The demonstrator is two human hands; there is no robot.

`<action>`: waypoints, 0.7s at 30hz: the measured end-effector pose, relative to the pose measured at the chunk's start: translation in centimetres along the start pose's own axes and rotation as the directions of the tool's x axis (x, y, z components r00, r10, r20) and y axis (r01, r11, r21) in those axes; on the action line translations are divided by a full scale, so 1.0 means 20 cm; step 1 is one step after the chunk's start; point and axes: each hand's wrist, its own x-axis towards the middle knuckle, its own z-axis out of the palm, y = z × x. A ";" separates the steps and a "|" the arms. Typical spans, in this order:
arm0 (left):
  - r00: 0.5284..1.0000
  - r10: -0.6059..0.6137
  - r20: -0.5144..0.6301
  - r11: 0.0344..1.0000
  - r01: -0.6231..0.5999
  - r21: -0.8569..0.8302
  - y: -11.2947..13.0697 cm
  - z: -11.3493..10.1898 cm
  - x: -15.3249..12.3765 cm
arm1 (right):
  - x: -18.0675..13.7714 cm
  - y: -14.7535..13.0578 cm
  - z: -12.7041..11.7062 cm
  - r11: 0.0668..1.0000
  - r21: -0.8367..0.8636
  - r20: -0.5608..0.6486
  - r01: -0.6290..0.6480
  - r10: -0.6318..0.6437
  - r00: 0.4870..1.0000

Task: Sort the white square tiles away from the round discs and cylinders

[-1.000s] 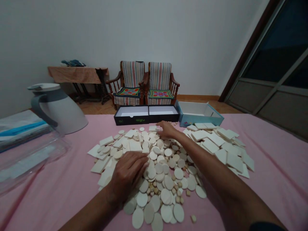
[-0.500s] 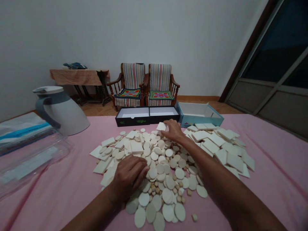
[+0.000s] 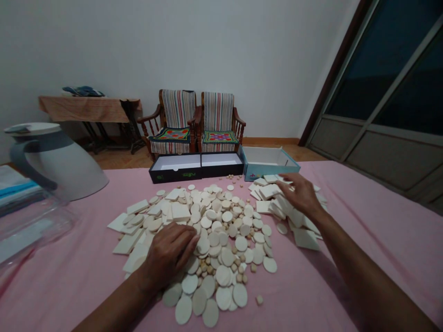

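Observation:
A heap of round white wooden discs [image 3: 223,275] spreads over the pink cloth before me, with small wooden cubes [image 3: 206,267] mixed in. My left hand [image 3: 169,249] rests on the heap's left side, fingers curled together; whatever lies under them is hidden. Near its knuckles are pale square tiles [image 3: 180,212]. Over on the right, my right hand [image 3: 300,196] is above a separate pile of white square tiles [image 3: 306,238]. Its thumb and fingers are apart, the tips close to tiles at the pile's far edge, and no tile shows clearly gripped.
Behind the heap stand a black box with white compartments [image 3: 175,175] and a light blue box [image 3: 272,173]. A grey-and-white jug [image 3: 69,166] and a clear plastic tray [image 3: 38,235] are at the left. Two wooden armchairs [image 3: 216,110] stand beyond the table.
My right hand has moved right, from holding a square tile above the heap's far side to the square-tile pile. The left hand stays on the heap. The view has turned slightly right.

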 end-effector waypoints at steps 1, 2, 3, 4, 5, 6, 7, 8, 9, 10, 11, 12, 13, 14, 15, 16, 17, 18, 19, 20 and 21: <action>1.000 0.002 0.000 1.000 -0.002 0.001 0.00 0.00 0.00 | -0.04 -0.05 0.02 0.996 0.084 0.094 0.002 -0.010 0.996; 1.000 0.003 -0.001 1.000 -0.003 0.003 0.00 0.00 0.00 | -0.08 -0.11 0.05 0.988 0.154 0.180 0.004 -0.032 0.983; 1.000 0.004 -0.001 1.000 -0.004 0.004 0.00 0.00 0.00 | -0.13 -0.17 0.09 0.981 0.191 0.239 0.017 -0.063 0.969; 1.000 0.003 -0.001 1.000 -0.003 0.003 0.00 0.00 0.00 | -0.16 -0.21 0.13 0.980 0.195 0.292 0.034 -0.091 0.952; 1.000 0.001 0.000 1.000 -0.001 0.000 0.00 0.00 0.00 | -0.19 -0.26 0.17 0.981 0.187 0.340 0.049 -0.111 0.934; 1.000 -0.002 -0.002 1.000 0.002 -0.005 0.00 0.00 0.00 | -0.22 -0.29 0.21 0.983 0.169 0.385 0.066 -0.128 0.914; 1.000 -0.001 -0.003 1.000 0.001 -0.011 0.00 0.00 0.00 | -0.23 -0.31 0.25 0.986 0.145 0.430 0.081 -0.137 0.892; 1.000 0.000 -0.003 1.000 0.000 -0.016 0.00 0.00 0.00 | -0.25 -0.32 0.29 0.989 0.118 0.471 0.092 -0.138 0.871; 1.000 0.002 -0.004 1.000 -0.002 -0.021 0.00 0.00 0.00 | -0.25 -0.33 0.32 0.991 0.089 0.508 0.100 -0.132 0.851; 1.000 0.003 -0.006 1.000 -0.003 -0.024 0.00 0.00 0.00 | -0.26 -0.33 0.36 0.993 0.059 0.538 0.101 -0.117 0.835; 1.000 0.002 -0.006 1.000 -0.002 -0.026 -0.01 0.00 0.00 | -0.26 -0.33 0.39 0.995 0.029 0.558 0.095 -0.095 0.824; 1.000 -0.001 -0.006 1.000 0.001 -0.027 -0.01 0.00 -0.01 | -0.26 -0.32 0.41 0.996 0.009 0.567 0.084 -0.075 0.820; 1.000 -0.003 -0.008 1.000 0.003 -0.026 -0.01 0.00 -0.01 | -0.26 -0.32 0.44 0.997 0.004 0.567 0.072 -0.062 0.822; 1.000 -0.005 -0.010 1.000 0.004 -0.023 -0.01 0.01 -0.01 | -0.26 -0.32 0.45 0.998 0.013 0.561 0.061 -0.058 0.826; 1.000 -0.005 -0.009 1.000 0.005 -0.018 -0.01 0.01 -0.01 | -0.26 -0.33 0.46 0.998 0.034 0.552 0.053 -0.063 0.832; 1.000 -0.005 -0.007 1.000 0.005 -0.013 -0.01 0.00 -0.01 | -0.26 -0.33 0.47 0.997 0.065 0.541 0.046 -0.073 0.838; 1.000 -0.004 -0.008 1.000 0.004 -0.009 0.00 0.00 0.00 | -0.26 -0.35 0.47 0.994 0.105 0.534 0.041 -0.091 0.841; 1.000 -0.003 -0.010 1.000 0.003 -0.008 0.00 0.00 0.00 | -0.25 -0.36 0.47 0.988 0.150 0.533 0.038 -0.113 0.839; 1.000 -0.004 -0.011 1.000 0.003 -0.007 0.00 0.00 0.00 | -0.25 -0.38 0.47 0.981 0.193 0.535 0.030 -0.131 0.835; 1.000 -0.004 -0.013 1.000 0.004 -0.007 0.00 0.00 0.00 | -0.25 -0.40 0.46 0.973 0.232 0.540 0.018 -0.144 0.830; 1.000 -0.004 -0.016 1.000 0.004 -0.007 0.00 0.00 0.00 | -0.25 -0.42 0.46 0.964 0.268 0.546 0.006 -0.157 0.823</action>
